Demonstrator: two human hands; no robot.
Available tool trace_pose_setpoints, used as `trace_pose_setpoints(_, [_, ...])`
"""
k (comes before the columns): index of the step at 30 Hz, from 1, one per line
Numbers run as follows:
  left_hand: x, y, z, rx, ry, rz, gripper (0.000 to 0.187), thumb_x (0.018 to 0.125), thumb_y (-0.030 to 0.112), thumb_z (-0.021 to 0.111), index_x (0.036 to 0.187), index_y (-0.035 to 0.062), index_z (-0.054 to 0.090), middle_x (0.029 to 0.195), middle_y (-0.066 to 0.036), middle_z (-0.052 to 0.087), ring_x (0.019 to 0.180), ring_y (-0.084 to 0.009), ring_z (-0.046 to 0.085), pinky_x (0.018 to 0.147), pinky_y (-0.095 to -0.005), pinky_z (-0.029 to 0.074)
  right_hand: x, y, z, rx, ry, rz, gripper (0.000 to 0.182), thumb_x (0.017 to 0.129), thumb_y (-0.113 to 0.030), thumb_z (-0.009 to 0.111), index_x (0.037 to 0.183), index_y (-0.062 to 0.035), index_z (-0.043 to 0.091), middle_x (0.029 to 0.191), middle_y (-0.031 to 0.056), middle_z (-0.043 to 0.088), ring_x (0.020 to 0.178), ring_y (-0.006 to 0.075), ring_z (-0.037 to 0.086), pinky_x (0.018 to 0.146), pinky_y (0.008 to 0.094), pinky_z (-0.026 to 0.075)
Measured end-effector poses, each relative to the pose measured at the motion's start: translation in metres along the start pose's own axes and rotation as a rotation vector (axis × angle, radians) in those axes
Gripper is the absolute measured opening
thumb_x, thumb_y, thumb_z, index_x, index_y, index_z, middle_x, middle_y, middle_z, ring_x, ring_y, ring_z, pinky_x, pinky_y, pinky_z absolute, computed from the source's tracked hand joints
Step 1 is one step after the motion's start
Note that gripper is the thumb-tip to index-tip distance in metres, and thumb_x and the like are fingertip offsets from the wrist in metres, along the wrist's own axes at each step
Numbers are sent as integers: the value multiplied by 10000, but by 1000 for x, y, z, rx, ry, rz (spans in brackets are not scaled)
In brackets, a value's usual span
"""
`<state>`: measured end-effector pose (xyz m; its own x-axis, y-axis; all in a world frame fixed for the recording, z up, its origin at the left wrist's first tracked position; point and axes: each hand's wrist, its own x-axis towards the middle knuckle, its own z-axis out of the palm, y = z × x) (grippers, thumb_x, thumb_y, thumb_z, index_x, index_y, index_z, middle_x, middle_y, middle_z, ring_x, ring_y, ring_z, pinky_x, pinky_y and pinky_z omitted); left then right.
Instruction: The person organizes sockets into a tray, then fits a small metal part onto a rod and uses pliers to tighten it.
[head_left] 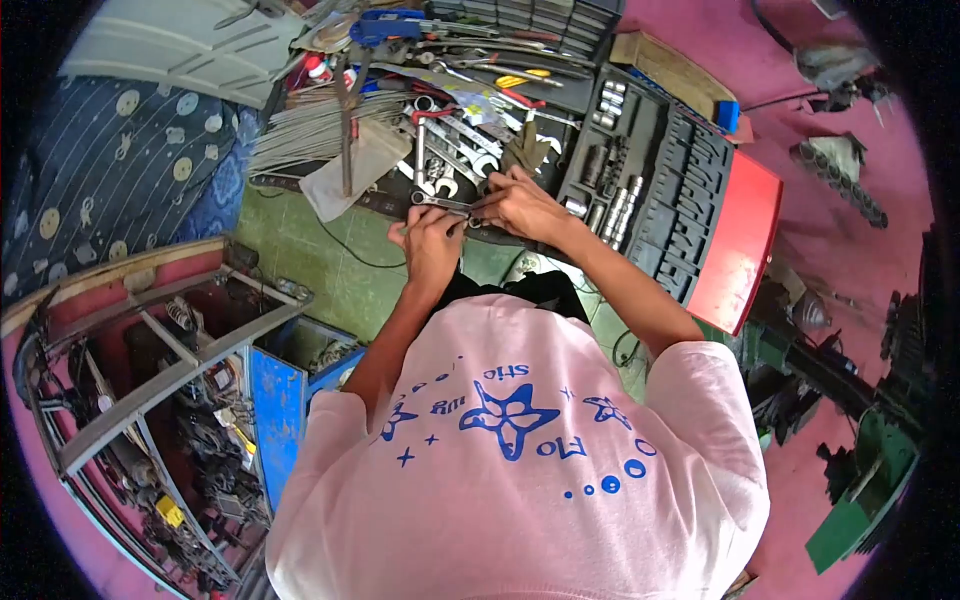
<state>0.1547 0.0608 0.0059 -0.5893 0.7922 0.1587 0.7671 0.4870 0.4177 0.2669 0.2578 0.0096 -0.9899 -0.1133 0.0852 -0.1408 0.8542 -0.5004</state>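
Observation:
A steel wrench (pixel 445 203) with a ring end lies crosswise between my hands at the front edge of the tool bench. My left hand (pixel 432 240) is closed at the wrench, its fingers curled under the shaft. From the right, my right hand (pixel 525 207) pinches near the other end, where a second ring end shows just below the fingers. Beyond the hands, several loose combination wrenches (pixel 465 150) lie in a pile. An olive-coloured cloth or glove (pixel 525 150) sits just past my right hand. My fingers partly hide what they grip.
An open socket set case (pixel 655 170) with a red side panel (pixel 738 240) stands to the right. Thin metal rods (pixel 300 130) and a pale plastic bag (pixel 350 170) lie to the left. A metal-framed rack of parts (pixel 180 350) stands at lower left, beside a blue box (pixel 280 410).

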Motion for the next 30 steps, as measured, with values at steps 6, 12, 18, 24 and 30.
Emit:
trace_pose_setpoints(6, [-6,-1,9,-52,-87,-74,141,812,245,809,940,187,801,1015,39,732,1085,-193,575,959,-522,282,9,7,10,13,-15,-31,154,832,-158,724,978,-116,753,1022,-20,733,1028,226,570,892,424,404])
trace_pose_setpoints(12, [-6,0,11,-132,-122,-84,178,799,237,816,966,187,779,1014,44,725,1080,-197,572,923,-498,290,-1,-3,32,174,101,156,134,774,-122,761,902,-87,743,914,70,695,1040,241,570,894,430,399])
trace_pose_setpoints(18, [1,3,14,-197,-153,-43,144,770,201,829,889,193,749,1022,50,727,1081,-201,575,908,-481,290,-12,-8,37,245,107,276,167,739,-104,779,888,-83,706,901,64,689,1038,262,575,897,420,392])
trace_pose_setpoints(24, [4,-6,18,-269,-216,7,177,753,176,837,903,186,742,1026,50,737,1109,-203,581,905,-468,299,-18,-19,40,216,202,325,218,693,-137,842,832,-101,678,921,8,707,978,229,588,860,392,399])
trace_pose_setpoints(30, [15,-5,10,-327,-305,77,223,741,158,843,939,176,743,1019,34,745,1097,-204,603,908,-446,323,-28,-19,38,215,286,319,193,679,-170,852,824,-127,733,1081,-17,756,1021,215,596,915,385,412])
